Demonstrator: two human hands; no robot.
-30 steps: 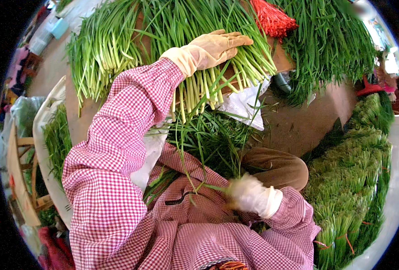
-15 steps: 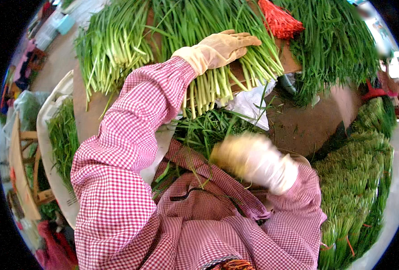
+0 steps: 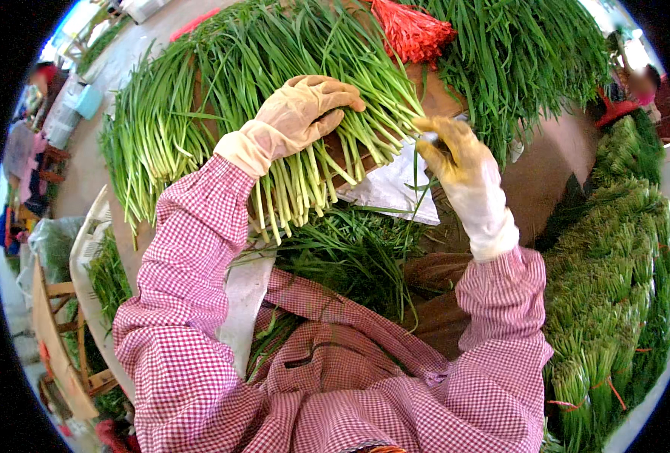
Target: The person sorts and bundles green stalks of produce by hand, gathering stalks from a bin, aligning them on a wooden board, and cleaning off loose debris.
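Note:
My left hand (image 3: 301, 113), in a pale glove, lies over a layer of long green garlic chives (image 3: 237, 68), palm down. Its fingers are stretched out and slightly bent, and pale stalk ends (image 3: 297, 189) stick out below it toward me. At the right end of these stalks is my right hand (image 3: 460, 162), in a yellow-stained white glove. Its thumb and fingers are pinched together, and a thin green leaf (image 3: 416, 170) hangs down from them. A small greyish spot shows at the fingertips; I cannot make out what it is.
A bundle of red ties (image 3: 410, 30) lies at the back, beside more chives (image 3: 516, 68). Tied bunches (image 3: 607, 287) are stacked on the right. Loose leaves (image 3: 342, 253) and a white plastic sheet (image 3: 392, 185) lie below the stalks. A wooden chair (image 3: 63, 332) stands at left.
My right hand has risen from above my lap, where it was blurred, to the stalk ends. My left hand still rests on the chives. The whole view has shifted a little.

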